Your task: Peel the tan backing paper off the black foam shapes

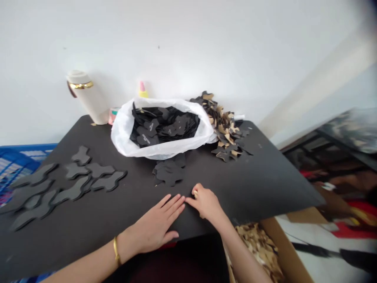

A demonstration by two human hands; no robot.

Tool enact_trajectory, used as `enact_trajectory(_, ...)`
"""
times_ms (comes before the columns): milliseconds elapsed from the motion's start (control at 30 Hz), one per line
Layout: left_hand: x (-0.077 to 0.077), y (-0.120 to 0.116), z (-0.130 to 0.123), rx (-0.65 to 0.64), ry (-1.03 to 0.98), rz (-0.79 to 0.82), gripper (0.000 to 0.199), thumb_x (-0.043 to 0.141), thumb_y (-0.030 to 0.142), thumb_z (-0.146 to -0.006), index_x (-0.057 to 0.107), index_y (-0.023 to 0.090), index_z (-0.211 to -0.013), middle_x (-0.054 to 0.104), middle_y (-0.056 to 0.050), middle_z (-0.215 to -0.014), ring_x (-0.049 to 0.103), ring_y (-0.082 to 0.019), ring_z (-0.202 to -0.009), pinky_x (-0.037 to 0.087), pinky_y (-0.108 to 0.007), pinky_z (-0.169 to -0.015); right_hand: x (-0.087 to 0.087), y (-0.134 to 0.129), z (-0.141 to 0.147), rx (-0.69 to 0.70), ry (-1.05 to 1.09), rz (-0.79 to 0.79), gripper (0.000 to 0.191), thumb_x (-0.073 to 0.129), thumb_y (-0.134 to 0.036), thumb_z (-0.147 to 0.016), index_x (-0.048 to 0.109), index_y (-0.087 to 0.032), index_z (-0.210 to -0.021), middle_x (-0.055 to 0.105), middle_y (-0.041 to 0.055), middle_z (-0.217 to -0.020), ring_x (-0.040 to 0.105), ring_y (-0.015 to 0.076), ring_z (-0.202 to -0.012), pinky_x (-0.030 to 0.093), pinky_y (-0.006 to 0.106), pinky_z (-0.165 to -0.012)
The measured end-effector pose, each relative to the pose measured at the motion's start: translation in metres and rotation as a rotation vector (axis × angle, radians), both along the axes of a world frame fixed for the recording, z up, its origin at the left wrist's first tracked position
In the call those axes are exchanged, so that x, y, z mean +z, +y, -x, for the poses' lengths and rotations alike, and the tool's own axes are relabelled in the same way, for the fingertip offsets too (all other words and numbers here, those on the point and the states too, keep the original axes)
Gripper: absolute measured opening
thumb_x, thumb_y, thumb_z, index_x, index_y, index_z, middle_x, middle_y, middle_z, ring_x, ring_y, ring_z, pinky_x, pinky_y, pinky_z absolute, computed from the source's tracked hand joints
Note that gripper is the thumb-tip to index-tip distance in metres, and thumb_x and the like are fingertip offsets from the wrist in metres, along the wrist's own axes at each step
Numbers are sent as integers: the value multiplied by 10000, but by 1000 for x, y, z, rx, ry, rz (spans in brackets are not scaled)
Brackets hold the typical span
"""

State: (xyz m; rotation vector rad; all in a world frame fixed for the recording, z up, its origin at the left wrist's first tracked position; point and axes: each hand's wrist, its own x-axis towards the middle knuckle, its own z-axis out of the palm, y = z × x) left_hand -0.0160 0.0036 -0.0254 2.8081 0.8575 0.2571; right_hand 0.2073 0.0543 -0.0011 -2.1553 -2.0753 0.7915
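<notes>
We seem to be at a close fingertip step: our left hand lies flat and released on the counter, while our right hand curls beside its fingertips; we cannot tell whether it grips anything. The black pieces lie piled just beyond, before the white bag. The next move probably calls for a fine pinch.

Bare left hand, smooth gold bangle at wrist, lies flat on matte black tabletop beside curled bare right hand. Beyond: open white plastic bag containing flat black lobed pieces.
</notes>
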Motion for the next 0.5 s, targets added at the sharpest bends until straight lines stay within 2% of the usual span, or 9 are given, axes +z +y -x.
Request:
enact_trajectory(100,-2,4,-1,-16,27,-26,724,466,432,-973,136,175,-1564,179,-90,-1622,177,-262,-1499,88,-447,-1227,-2,23,-53,-188,83,-186,246,594,-473,-849,632,-241,-920,717,31,-806,690,207,-768,445,256,-668)
enact_trajectory(167,2,7,1,-29,29,-29,705,461,419,-979,134,203,-1565,197,-66,-1620,201,-251,-1494,106,-434,-1227,-3,49,-89,-319,6,-304,288,532,-465,-888,642,-255,-1053,714,34,-827,688,215,-792,444,261,-674)
enact_trajectory(267,12,9,8,-60,32,-16,681,473,393,-980,140,267,-1560,280,-20,-1597,258,-227,-1477,143,-413,-1227,-3,94,-127,-362,-65,-352,388,480,-403,-926,579,-280,-1280,720,50,-931,684,221,-878,446,267,-695)
enact_trajectory(333,18,9,20,-76,43,-6,679,490,372,-974,143,308,-1554,341,7,-1571,307,-206,-1458,161,-390,-1227,-2,118,-138,-341,-77,-349,410,505,-363,-918,577,-280,-1313,718,65,-974,677,227,-913,448,278,-717)
enact_trajectory(400,21,10,40,-60,52,-14,685,509,362,-963,153,339,-1547,388,27,-1545,359,-188,-1433,186,-362,-1221,0,131,-141,-316,-83,-346,364,560,-327,-882,646,-261,-1230,715,82,-963,668,239,-915,448,296,-735)
enact_trajectory(500,16,13,82,39,70,-75,668,514,334,-952,194,363,-1537,427,39,-1518,413,-185,-1401,225,-351,-1203,4,131,-139,-299,-54,-359,251,609,-297,-836,716,-228,-1051,701,89,-902,652,248,-897,448,313,-741)
